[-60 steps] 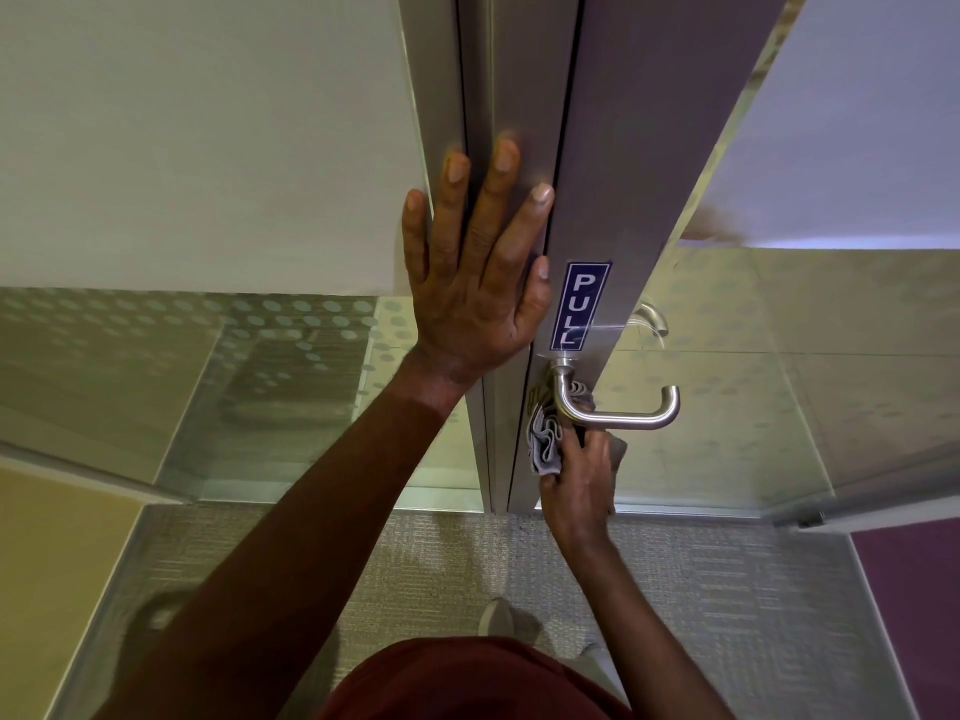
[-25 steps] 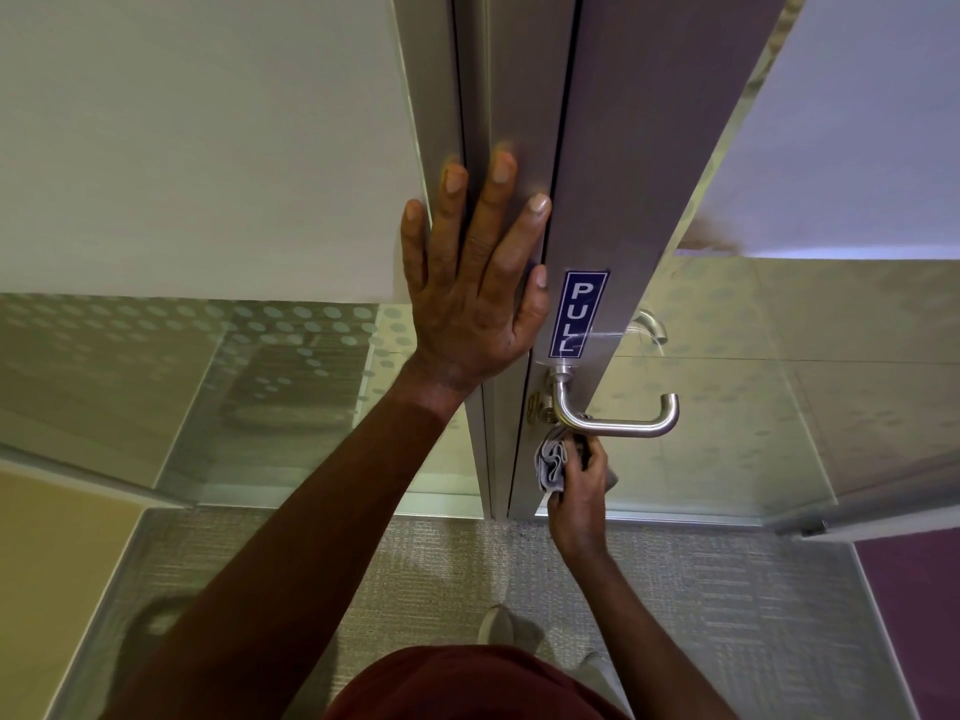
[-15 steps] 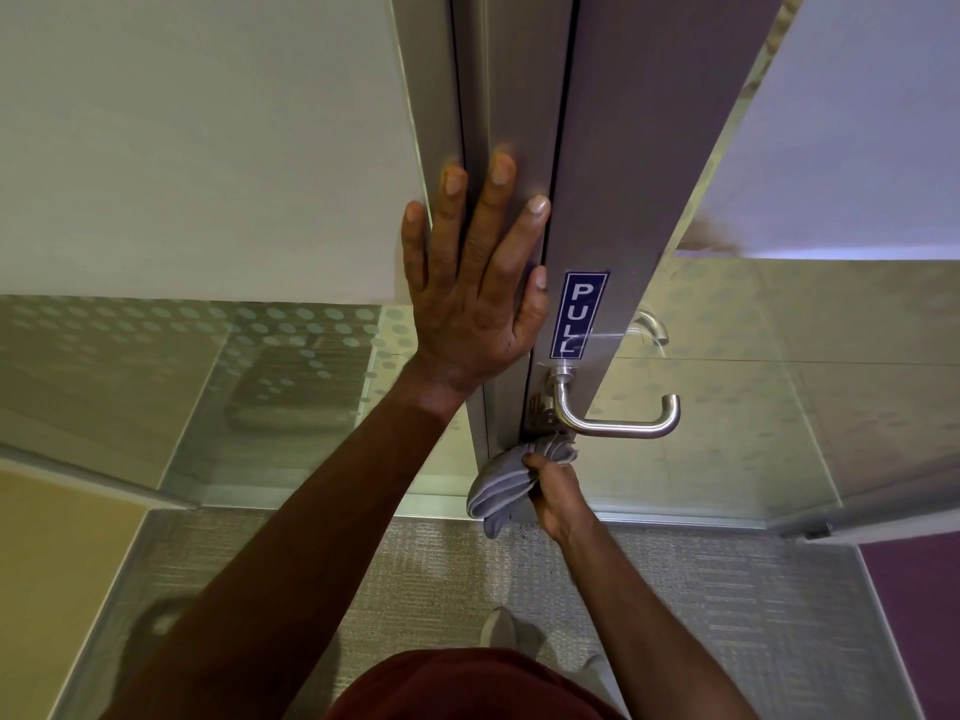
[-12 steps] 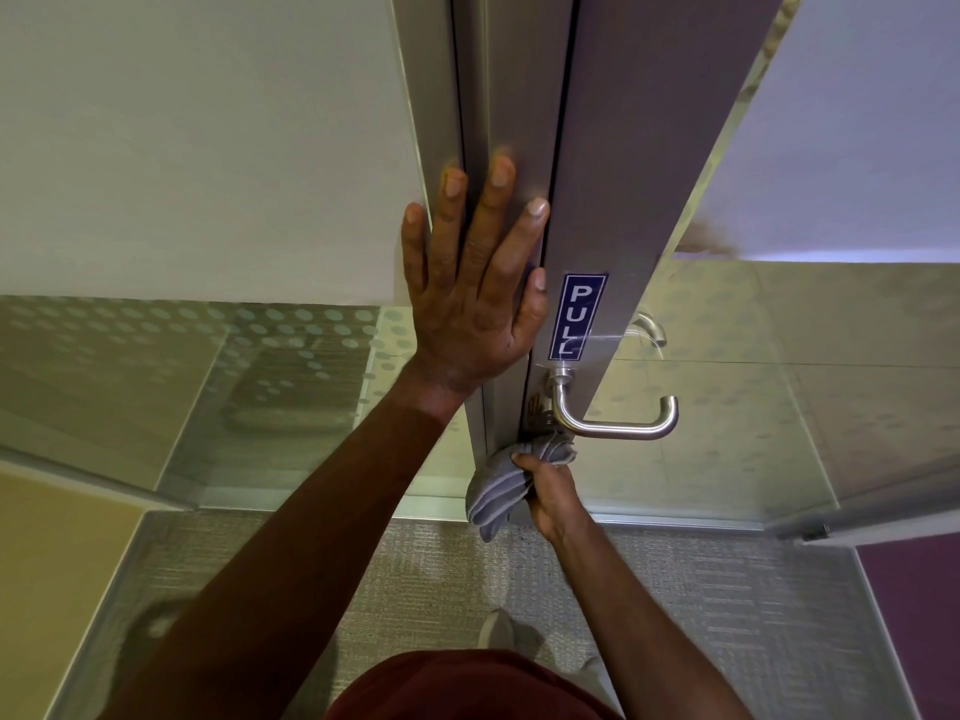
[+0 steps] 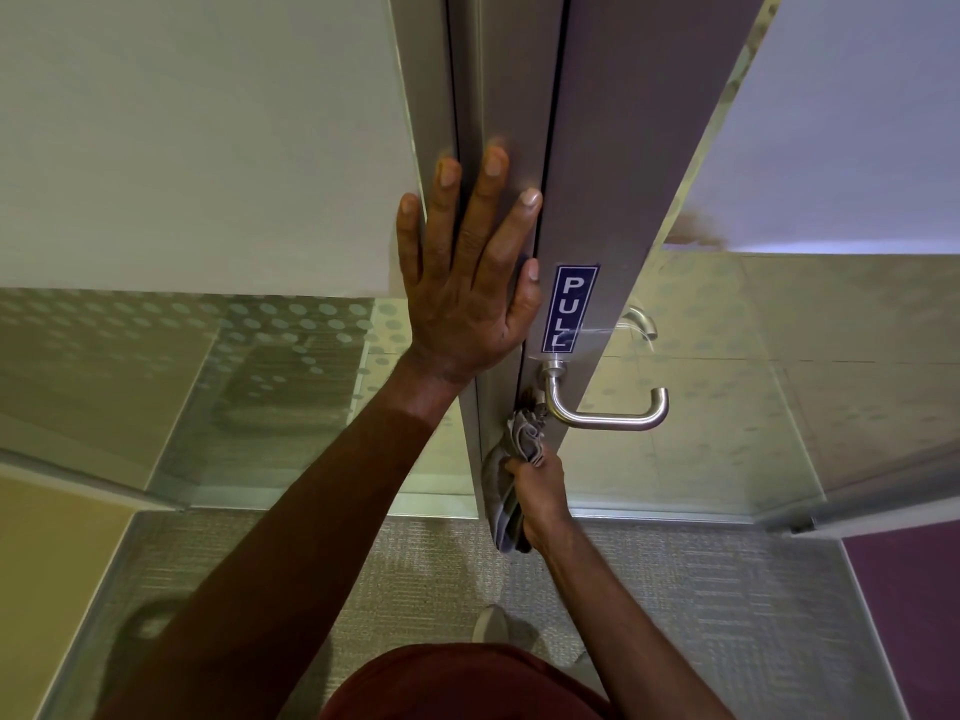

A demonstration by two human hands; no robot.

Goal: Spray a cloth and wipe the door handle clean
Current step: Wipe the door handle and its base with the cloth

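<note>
Nearest the camera: dark red shirt (image 5: pixel 467 683) at bottom edge, grey carpet floor (image 5: pixel 701 615) under it, a shoe tip (image 5: pixel 491 623) showing.

Right hand (image 5: pixel 537 493) below the door handle (image 5: pixel 605 407), fingers closed tight around a grey cloth (image 5: pixel 511 480). Cloth bunched and creased; upper folds pressed against the door edge just below-left of the handle's base (small lock parts there, too small to tell), lower end hanging down past the wrist.

Door handle: brushed silver metal lever, round bar, comes out of the door frame (image 5: pixel 613 174) then bends right and hooks back at the far end. Shiny highlight along its underside. Cloth close beside the handle's base; contact with the bar itself unclear.

Left hand (image 5: pixel 465 283) above-left of the handle, flat, fingers spread apart, palm on the metal door edge, gripping nothing.

Blue PULL sticker (image 5: pixel 570 309) directly above the handle, white letters running vertically. Second lever (image 5: pixel 641 322) beyond, up-right of the handle, seen through the frosted dotted glass (image 5: pixel 779 381).
</note>
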